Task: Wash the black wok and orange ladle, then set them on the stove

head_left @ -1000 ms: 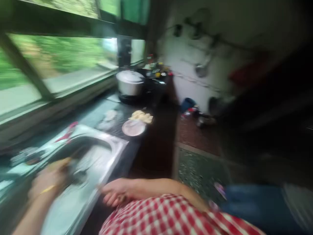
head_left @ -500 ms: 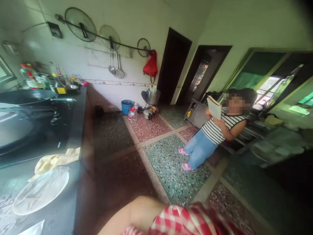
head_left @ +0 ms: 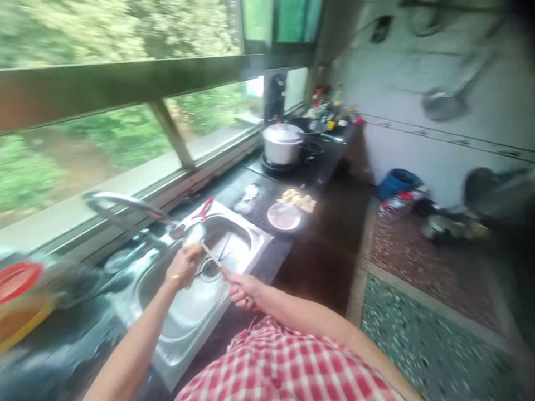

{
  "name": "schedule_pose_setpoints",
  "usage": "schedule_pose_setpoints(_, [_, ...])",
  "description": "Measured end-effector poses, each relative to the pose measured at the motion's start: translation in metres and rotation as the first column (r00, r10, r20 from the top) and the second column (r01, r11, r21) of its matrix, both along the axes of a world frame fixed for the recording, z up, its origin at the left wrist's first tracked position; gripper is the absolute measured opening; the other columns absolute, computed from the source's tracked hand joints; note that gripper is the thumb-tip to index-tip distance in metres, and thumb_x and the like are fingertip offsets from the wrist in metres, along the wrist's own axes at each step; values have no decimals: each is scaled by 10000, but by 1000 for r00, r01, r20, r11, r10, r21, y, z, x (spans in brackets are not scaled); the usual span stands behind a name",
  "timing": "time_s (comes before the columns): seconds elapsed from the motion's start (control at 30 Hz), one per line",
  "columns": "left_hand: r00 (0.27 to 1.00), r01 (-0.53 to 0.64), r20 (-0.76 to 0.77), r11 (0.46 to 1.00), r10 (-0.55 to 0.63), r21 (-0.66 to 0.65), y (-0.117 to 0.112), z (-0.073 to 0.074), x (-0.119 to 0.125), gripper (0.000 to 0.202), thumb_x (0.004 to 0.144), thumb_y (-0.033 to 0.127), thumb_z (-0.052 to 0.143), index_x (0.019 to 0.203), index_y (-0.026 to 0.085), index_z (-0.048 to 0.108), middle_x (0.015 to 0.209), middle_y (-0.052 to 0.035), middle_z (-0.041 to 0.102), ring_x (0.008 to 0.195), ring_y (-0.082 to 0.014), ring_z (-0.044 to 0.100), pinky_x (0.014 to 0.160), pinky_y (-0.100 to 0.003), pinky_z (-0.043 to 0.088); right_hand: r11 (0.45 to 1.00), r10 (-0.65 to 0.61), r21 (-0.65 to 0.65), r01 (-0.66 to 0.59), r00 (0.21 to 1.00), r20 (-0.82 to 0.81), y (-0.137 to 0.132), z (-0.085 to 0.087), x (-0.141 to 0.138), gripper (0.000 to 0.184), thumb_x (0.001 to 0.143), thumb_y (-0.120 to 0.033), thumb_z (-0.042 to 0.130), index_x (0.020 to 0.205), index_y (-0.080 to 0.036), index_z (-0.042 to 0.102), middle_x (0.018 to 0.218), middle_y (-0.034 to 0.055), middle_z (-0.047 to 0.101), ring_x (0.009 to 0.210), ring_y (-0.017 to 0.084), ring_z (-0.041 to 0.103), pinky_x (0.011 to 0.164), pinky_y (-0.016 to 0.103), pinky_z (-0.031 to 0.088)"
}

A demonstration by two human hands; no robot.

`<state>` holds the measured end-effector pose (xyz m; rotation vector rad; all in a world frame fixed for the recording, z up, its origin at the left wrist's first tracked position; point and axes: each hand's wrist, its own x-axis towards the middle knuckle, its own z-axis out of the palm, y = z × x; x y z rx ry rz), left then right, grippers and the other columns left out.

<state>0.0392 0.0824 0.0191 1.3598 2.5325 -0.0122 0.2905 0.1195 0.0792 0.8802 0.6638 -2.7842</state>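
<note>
Above the steel sink (head_left: pixel 184 312), my right hand (head_left: pixel 246 292) is closed around the handle of a knife (head_left: pixel 214 258). Its narrow pale blade points up and left toward my left hand (head_left: pixel 184 266). The fingers of my left hand are curled closed around a small pale piece, blurred and mostly covered, whose kind I cannot make out. The blade tip lies close to it; whether they touch I cannot tell. Thin dark sticks lie in the basin near the drain (head_left: pixel 209 269).
A curved faucet (head_left: pixel 125 203) rises behind the sink, with red-handled scissors (head_left: pixel 204 209) at its back rim. Right of it lie a round plate (head_left: pixel 284 217) and a cream cloth (head_left: pixel 307 203). A lidded pot (head_left: pixel 283 146) stands on the stove. Left is a red-rimmed container (head_left: pixel 19 281).
My view has swung left from the room and a person holding a book to the sink and window. Both my hands and the knife have come into view.
</note>
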Motion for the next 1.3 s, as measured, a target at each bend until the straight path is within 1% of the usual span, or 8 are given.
schedule_pose_setpoints(0.07, [995,-100,-30,993,99,-65,-36,-1,-22,419,919,251,380,1313,277,522,1129,-104,514,1026,-248,540,818,-348,450,1000,7,7,-8,999,46,-1,0,2,76,897,-280,446,934,-216,463,484,-115,323,298,5,211,341,87,130])
schedule_pose_setpoints(0.17, [987,-158,-50,977,153,-143,-51,-4,-39,484,885,245,374,1342,345,499,1126,-119,501,1024,-277,547,809,-339,441,998,42,32,-46,993,109,-6,-2,3,140,945,-317,420,1042,-218,446,556,-96,375,323,9,249,317,85,195])
schedule_pose_setpoints(0.33, [980,-193,-64,973,186,-130,-52,-9,-47,483,872,277,378,1335,314,512,1129,-134,507,986,-301,556,805,-368,445,997,81,-29,-77,977,195,-13,-9,7,167,964,-349,395,1030,-208,456,554,-97,344,314,10,240,293,85,170])
schedule_pose_setpoints(0.57, [987,-159,-17,987,159,-7,-21,-21,-20,479,884,265,380,1349,281,494,1201,-171,492,1042,-331,526,783,-408,454,981,123,-163,-103,985,121,-14,-22,15,152,968,-293,364,972,-196,481,549,-86,333,311,15,252,285,89,189])
schedule_pose_setpoints(0.77, [986,15,160,987,-40,158,0,-31,20,448,885,197,384,1289,257,569,1127,-91,508,1044,-215,514,937,-335,417,977,-5,-212,24,996,90,10,-29,-5,178,991,-302,340,977,-186,473,544,-99,295,312,12,253,297,94,202])
schedule_pose_setpoints(1.03, [941,116,246,902,-234,415,-29,-26,36,438,877,161,383,1243,240,610,1031,-81,469,978,-184,515,945,-346,434,969,0,-245,26,994,107,27,-14,-46,261,1008,-290,267,908,-156,468,525,-108,247,301,4,231,304,84,181])
schedule_pose_setpoints(1.17, [993,85,63,965,-104,246,-36,-29,5,447,865,174,434,1273,280,584,1136,-109,486,1039,-243,502,905,-356,438,970,57,-241,-31,994,98,17,-8,-50,251,1005,-284,286,891,-153,468,517,-110,244,296,5,233,300,86,180])
schedule_pose_setpoints(1.3, [990,-96,-101,994,101,59,-41,-21,-31,509,867,161,399,1338,321,509,1170,-133,492,1038,-292,506,825,-376,449,981,111,-174,-90,987,118,6,-5,-50,232,1002,-280,284,911,-170,467,530,-103,279,295,12,243,289,97,188])
